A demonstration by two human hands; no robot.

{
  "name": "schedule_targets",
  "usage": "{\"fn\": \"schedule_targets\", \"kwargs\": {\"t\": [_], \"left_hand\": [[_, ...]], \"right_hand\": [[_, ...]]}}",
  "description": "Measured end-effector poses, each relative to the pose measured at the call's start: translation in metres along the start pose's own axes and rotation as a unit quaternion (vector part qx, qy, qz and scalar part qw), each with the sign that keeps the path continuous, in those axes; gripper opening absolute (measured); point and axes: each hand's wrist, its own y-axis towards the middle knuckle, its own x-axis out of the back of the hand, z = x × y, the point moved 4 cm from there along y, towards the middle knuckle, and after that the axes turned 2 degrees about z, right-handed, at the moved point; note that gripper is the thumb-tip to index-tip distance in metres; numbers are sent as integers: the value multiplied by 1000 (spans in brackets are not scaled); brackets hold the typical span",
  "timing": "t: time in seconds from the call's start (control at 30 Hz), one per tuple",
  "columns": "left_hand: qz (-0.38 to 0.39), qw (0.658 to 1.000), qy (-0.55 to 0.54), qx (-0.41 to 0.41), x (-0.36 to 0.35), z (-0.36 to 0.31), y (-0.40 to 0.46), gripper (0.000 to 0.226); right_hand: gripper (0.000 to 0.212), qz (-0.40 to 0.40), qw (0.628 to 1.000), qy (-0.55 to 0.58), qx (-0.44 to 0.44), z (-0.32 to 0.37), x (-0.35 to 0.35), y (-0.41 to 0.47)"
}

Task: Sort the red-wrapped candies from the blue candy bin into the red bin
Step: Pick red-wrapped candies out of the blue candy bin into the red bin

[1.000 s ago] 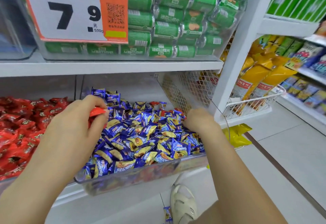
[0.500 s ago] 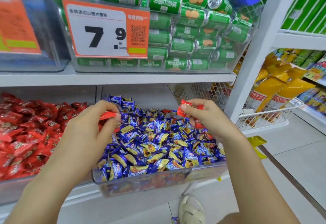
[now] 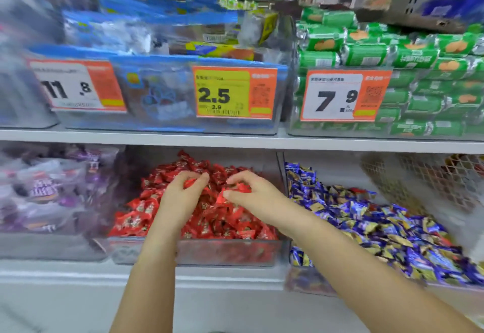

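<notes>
The clear red bin (image 3: 227, 252), heaped with red-wrapped candies (image 3: 146, 209), sits at the middle of the lower shelf. To its right stands the blue candy bin (image 3: 309, 277) full of blue and gold wrapped candies (image 3: 387, 233). Both my hands hover over the red heap. My left hand (image 3: 180, 196) pinches a red-wrapped candy (image 3: 190, 182) between thumb and fingers. My right hand (image 3: 251, 193) holds another red-wrapped candy (image 3: 242, 188) at its fingertips. Both candies are just above or touching the pile.
A bin of purple packets (image 3: 44, 191) stands left of the red bin. The shelf above carries clear bins with price tags (image 3: 233, 91) and green rolls (image 3: 408, 91). A white mesh basket (image 3: 429, 178) is at the far right.
Both hands, each with a red candy, moved left from over the blue bin to over the red bin. The view swung left and up.
</notes>
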Motion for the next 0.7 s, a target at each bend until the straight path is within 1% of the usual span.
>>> {"fn": "schedule_targets", "kwargs": {"t": [0.03,0.07,0.1,0.13,0.17,0.2,0.23,0.3,0.33,0.37,0.4,0.43,0.47,0.5,0.53,0.57,0.6,0.63,0.7], "left_hand": [[24,998,-61,10,1,1,3,27],[52,989,-131,39,3,-1,8,38],[59,982,-163,69,6,3,19,50],[65,983,-151,88,14,19,30,55],[88,982,-141,91,14,36,42,56],[92,984,-120,90,15,39,47,55],[91,990,-79,71,15,30,42,51],[44,998,-29,27,3,-2,16,37],[27,999,-10,15,-11,-19,5,33],[31,999,10,-27,-20,-28,-9,28],[37,996,18,-77,-29,-43,-24,20],[52,990,13,-128,-42,-57,-32,10],[73,983,6,-166,-59,-73,-41,7],[94,975,-9,-199,-77,-86,-52,13],[122,967,-23,-222,-96,-98,-66,17],[169,954,-32,-245,-118,-109,-83,18],[223,937,-24,-266,-140,-119,-102,18],[268,919,2,-287,-163,-125,-118,17],[345,886,79,-300,-214,-129,-133,17]], "right_hand": [[50,15,999,-43,-11,0,-1,5],[61,28,996,-79,-15,-1,2,5],[64,35,995,-92,-7,1,8,-1],[59,35,995,-93,5,2,14,-10],[52,26,995,-92,18,1,24,-22],[42,8,995,-97,29,-2,35,-35],[31,-20,993,-115,36,-7,49,-50],[15,-115,982,-146,44,-23,86,-83],[13,-180,970,-155,43,-33,108,-102],[12,-256,951,-168,34,-44,132,-122],[11,-335,924,-183,22,-56,155,-145],[11,-412,888,-201,3,-66,176,-168],[11,-480,850,-217,-28,-79,196,-191],[11,-533,812,-229,-66,-91,212,-213],[13,-570,780,-236,-106,-104,224,-232],[15,-586,762,-237,-140,-116,232,-247],[16,-584,760,-233,-167,-130,237,-256],[18,-567,769,-224,-194,-144,238,-260],[28,-492,802,-220,-256,-170,233,-256]]}}
